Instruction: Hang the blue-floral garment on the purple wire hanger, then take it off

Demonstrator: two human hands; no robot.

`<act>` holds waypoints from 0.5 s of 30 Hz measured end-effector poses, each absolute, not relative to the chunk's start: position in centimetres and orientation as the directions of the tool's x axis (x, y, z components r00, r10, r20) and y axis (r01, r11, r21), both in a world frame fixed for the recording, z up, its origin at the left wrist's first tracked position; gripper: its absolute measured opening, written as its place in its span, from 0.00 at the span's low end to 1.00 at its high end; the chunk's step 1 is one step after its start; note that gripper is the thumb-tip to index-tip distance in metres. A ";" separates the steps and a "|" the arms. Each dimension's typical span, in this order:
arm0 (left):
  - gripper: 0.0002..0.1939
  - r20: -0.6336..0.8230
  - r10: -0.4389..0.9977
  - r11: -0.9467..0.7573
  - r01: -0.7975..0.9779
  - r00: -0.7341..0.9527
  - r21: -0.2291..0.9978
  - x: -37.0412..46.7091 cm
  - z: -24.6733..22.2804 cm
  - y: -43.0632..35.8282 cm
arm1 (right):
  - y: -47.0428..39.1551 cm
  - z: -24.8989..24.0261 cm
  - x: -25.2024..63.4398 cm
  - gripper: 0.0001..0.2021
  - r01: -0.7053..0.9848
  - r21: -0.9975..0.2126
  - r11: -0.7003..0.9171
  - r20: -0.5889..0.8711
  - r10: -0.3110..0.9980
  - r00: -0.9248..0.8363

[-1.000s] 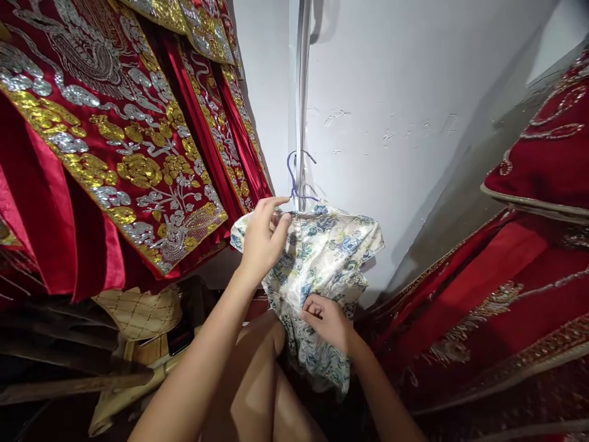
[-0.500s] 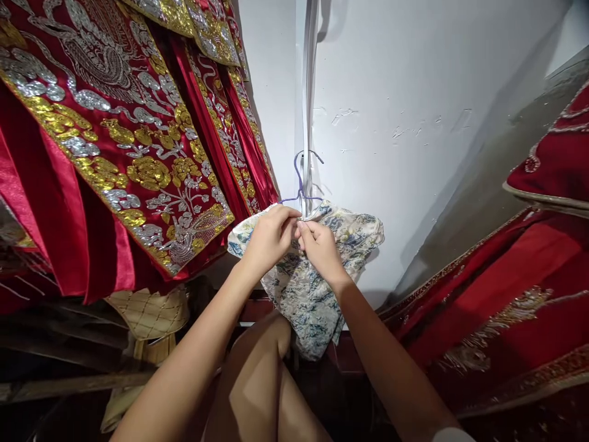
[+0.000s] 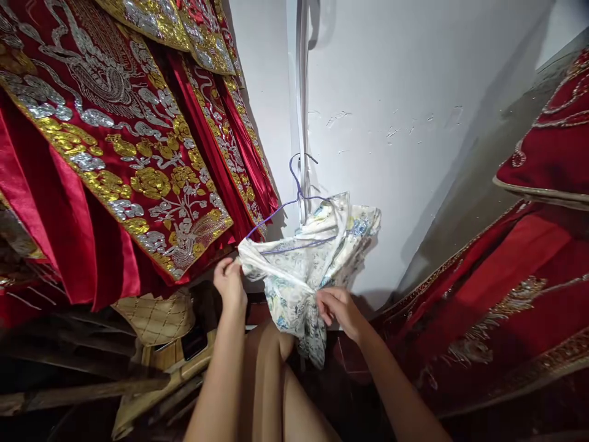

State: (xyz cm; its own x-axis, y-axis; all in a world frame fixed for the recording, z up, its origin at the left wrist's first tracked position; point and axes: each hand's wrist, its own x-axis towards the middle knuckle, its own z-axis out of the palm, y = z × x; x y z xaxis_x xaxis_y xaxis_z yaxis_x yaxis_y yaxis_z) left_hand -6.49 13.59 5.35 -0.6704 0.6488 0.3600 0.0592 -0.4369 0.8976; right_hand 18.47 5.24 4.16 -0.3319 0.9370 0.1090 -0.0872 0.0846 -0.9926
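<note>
A white floral garment (image 3: 294,301) hangs open at the front on a purple wire hanger (image 3: 298,195), which is hooked at the wall strip. The hanger's left arm shows bare above the garment's slipped left shoulder. At that left shoulder edge, my left hand (image 3: 229,279) has its fingers closed on the garment. My right hand (image 3: 338,307) pinches the garment's front edge, lower and right of its middle.
Red robes with gold and silver sequins (image 3: 151,181) hang at the left, and red embroidered cloth (image 3: 515,288) at the right. A tan quilted bag (image 3: 159,316), a dark phone (image 3: 194,342) and bamboo furniture (image 3: 184,374) are low left. Behind is a white wall (image 3: 391,80).
My hands have moved apart from the collar, the left outward and down, the right downward. The garment's front has opened, its left shoulder has dropped, and more of the hanger shows.
</note>
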 end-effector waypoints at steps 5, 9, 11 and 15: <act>0.16 0.168 0.773 -0.340 -0.176 -0.612 0.924 -1.4 -0.8 9.2 | 0.3 0.0 18.1 0.23 -0.324 -0.946 0.002 0.049 0.989 -0.137; 0.19 0.095 0.870 -0.280 -0.328 -0.483 0.902 0.7 -1.7 6.6 | -2.2 -1.8 19.2 0.23 -0.116 -0.984 -0.135 -0.113 0.977 -0.181; 0.18 0.085 0.908 -0.271 -0.420 -0.411 0.866 1.4 -1.2 4.9 | -2.5 -2.4 20.0 0.23 0.048 -0.984 -0.174 -0.180 0.952 -0.247; 0.17 0.130 0.928 -0.306 -0.512 -0.350 0.803 2.9 0.5 0.4 | -2.0 -2.3 20.5 0.23 0.181 -0.973 -0.141 -0.166 0.978 -0.130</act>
